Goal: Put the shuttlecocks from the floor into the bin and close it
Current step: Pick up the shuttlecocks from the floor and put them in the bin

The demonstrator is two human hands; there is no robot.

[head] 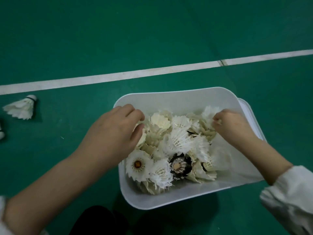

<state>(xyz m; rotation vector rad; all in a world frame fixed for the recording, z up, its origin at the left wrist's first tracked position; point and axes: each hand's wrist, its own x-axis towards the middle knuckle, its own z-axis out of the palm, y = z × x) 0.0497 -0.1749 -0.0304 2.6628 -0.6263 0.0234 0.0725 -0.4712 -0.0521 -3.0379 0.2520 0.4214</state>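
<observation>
A white plastic bin (169, 100) stands open on the green court floor, filled with several white feather shuttlecocks (177, 141). My left hand (115, 134) reaches over the bin's left rim, fingers curled down onto the pile; whether it grips a shuttlecock is hidden. My right hand (233, 126) is inside the bin at the right, its fingers pinched on the feathers of a shuttlecock (209, 112). One white shuttlecock (22, 107) lies on the floor to the left of the bin. Part of another shuttlecock (1, 134) shows at the left edge.
A white lid (252, 114) lies under or behind the bin's right side. A white court line (152, 72) crosses the floor beyond the bin. My dark-clothed knee (98, 221) is just in front of the bin.
</observation>
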